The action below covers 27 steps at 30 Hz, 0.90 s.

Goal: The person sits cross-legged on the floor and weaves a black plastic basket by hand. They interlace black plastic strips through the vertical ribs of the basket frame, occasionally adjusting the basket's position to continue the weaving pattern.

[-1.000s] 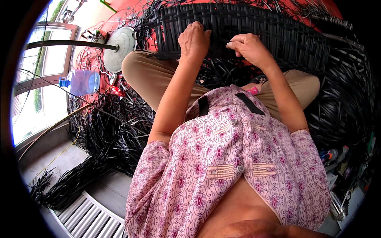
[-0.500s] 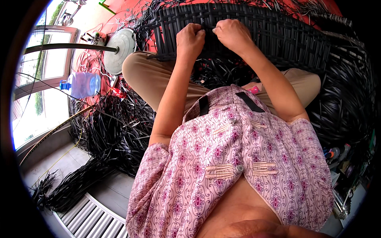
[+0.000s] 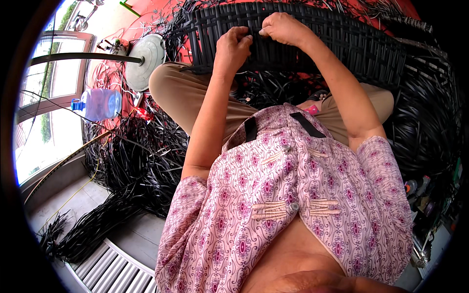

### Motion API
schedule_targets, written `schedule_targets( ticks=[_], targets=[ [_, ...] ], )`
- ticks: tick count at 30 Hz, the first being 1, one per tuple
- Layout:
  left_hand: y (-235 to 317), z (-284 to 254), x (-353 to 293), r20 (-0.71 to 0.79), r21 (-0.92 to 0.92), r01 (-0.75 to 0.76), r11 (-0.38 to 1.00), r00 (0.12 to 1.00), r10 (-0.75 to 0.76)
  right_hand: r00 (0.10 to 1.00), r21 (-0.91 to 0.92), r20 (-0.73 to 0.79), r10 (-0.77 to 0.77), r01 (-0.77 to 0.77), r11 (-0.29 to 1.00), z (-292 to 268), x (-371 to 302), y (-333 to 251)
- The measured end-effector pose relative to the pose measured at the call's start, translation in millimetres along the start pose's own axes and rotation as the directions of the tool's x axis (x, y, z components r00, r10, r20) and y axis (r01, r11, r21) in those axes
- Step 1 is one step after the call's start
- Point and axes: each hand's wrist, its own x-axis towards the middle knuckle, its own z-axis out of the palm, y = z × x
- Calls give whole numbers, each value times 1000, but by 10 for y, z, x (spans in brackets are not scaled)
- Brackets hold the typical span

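Observation:
In front of my crossed legs stands a woven panel (image 3: 342, 46) of flat black strips, with upright and crossing strands. My left hand (image 3: 232, 51) is at its left part, thumb and forefinger closed in a pinch on a black strip. A little higher and to the right, my right hand (image 3: 286, 29) pinches a black strip too, its knuckles turned up. A small gap separates the two hands. Against the dark weave the strip's run between the fingers is hard to make out.
Loose black strips (image 3: 132, 156) lie heaped at the left, with another big pile (image 3: 420, 117) at the right. Left of my knee are a round grey base (image 3: 145, 73) with a pole and a clear blue water jug (image 3: 102, 104). A white slatted rack (image 3: 115, 268) lies lower left.
My right hand has moved up and slightly left, its forearm rising with it. My left hand stays nearly in place, its fingers a little more raised. The panel has hardly shifted.

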Motion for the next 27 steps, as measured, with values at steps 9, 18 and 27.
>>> schedule_targets(
  ticks=[9, 18, 27],
  targets=[
    [-49, -24, 69, 12, 148, -45, 988, 999, 44, 985, -277, -166, -51, 3, 961, 108, -79, -160],
    [-83, 66, 47, -158, 333, -160, 929, 962, 222, 936, -321, -333, -110, -3, 947, 118, -129, -403],
    [-126, -339, 75, -168, 49, -33, 998, 985, 41, 592, -412, -592, -548, 362, 836, 6, -234, -503]
  ],
)
